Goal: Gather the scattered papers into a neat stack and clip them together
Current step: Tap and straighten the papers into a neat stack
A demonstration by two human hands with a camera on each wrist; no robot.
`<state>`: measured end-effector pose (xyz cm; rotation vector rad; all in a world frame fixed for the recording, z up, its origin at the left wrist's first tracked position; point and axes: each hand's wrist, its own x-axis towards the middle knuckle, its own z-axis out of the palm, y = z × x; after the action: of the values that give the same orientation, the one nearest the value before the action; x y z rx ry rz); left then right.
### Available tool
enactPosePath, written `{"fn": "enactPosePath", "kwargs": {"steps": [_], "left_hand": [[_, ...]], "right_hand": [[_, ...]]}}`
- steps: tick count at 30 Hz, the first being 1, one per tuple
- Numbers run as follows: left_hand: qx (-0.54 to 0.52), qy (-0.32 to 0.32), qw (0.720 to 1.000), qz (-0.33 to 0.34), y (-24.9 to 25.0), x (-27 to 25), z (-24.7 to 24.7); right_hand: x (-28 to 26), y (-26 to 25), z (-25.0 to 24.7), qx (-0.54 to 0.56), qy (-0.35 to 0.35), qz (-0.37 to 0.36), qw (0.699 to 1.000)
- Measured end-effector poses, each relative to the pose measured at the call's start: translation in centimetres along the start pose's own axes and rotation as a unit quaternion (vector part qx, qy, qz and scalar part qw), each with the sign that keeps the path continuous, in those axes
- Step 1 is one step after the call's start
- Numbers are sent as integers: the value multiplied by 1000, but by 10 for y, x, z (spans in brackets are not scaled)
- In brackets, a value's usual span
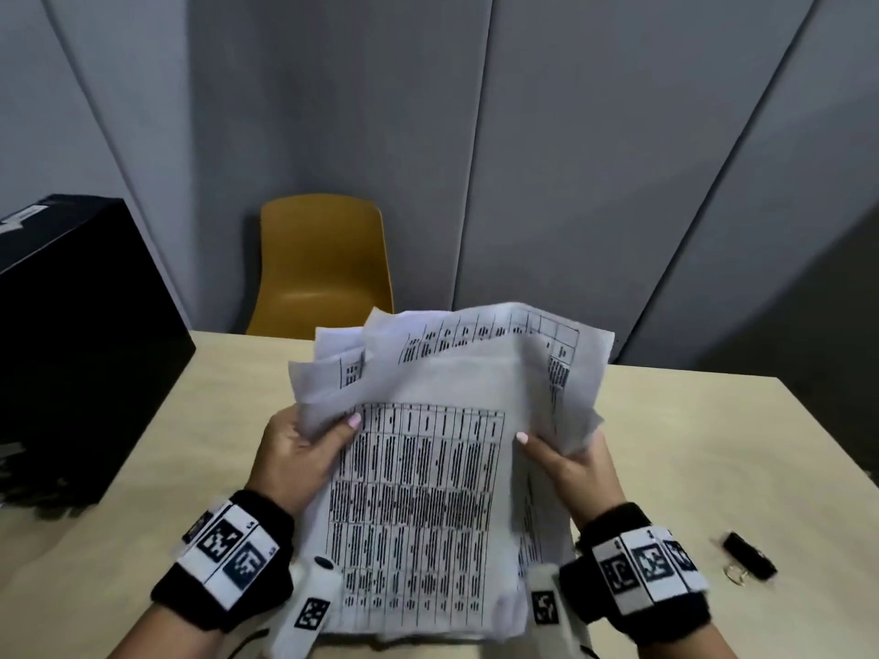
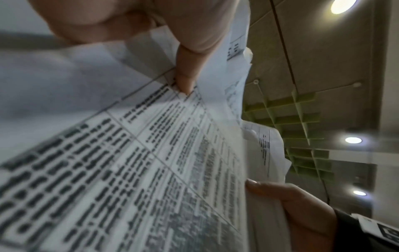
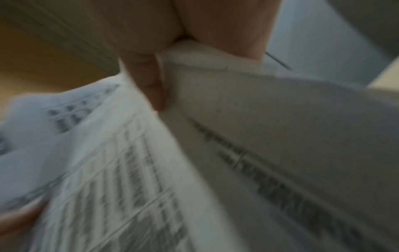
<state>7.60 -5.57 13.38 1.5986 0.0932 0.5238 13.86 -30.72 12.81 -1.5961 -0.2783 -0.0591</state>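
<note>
A loose bundle of printed papers (image 1: 418, 468) with black tables stands tilted on its lower edge on the table, sheets fanned unevenly at the top. My left hand (image 1: 304, 449) grips the bundle's left edge, thumb on the front sheet. My right hand (image 1: 561, 461) grips the right edge the same way. The left wrist view shows my left thumb (image 2: 185, 73) pressing the papers (image 2: 129, 162) and my right hand (image 2: 298, 204) on the far edge. The right wrist view is blurred, with a thumb (image 3: 149, 81) against the papers (image 3: 129, 170). A black binder clip (image 1: 749, 556) lies on the table at right.
The light wooden table (image 1: 713, 444) carries a large black box (image 1: 71, 349) at the left. A yellow chair (image 1: 323, 264) stands behind the table's far edge. Grey wall panels (image 1: 475, 135) rise behind. A small gold ring (image 1: 735, 574) lies beside the clip.
</note>
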Motion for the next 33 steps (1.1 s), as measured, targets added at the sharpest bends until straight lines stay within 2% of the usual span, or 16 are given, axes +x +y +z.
{"fn": "enactPosePath", "kwargs": {"steps": [3,6,8,10,12,17,20,23,25,27,29,31,33], "left_hand": [[11,38,998,46,12,-1,12],[1,32,998,57,18,-10,20],[-6,29,999,19,13,-17,17],[-11,4,1000,-26,6,-22,15],[-31,-5,998,-59,2,-23,16],[-40,-24,999,-24,10,-12,9],[-54,-53,997,-28,14,-6,-9],[-35,-78,996,-39,14,-7,-9],[-27,-54,997,-44,13,-10,-2],[-28,-43,998,-23,9,-13,6],[-23,-32,999,-2,10,-13,12],[-53,-4,999,-10,6,-11,8],[-85,-11,996,-34,-1,-11,0]], "right_hand": [[1,-11,12,-9,56,-105,993],[-11,-6,19,12,82,-158,984],[-19,2,17,38,72,-125,989],[-25,13,14,66,45,-57,995],[-26,17,13,59,36,-25,997],[-23,8,9,86,45,-51,994],[-25,1,-6,124,-14,-30,992],[-27,4,-12,114,-75,3,991],[-26,6,-4,106,-58,-4,993],[-25,5,8,69,-24,-33,997],[-25,2,15,53,-18,-61,997],[-23,2,11,80,-3,-58,995],[-24,7,3,105,12,-54,993]]}}
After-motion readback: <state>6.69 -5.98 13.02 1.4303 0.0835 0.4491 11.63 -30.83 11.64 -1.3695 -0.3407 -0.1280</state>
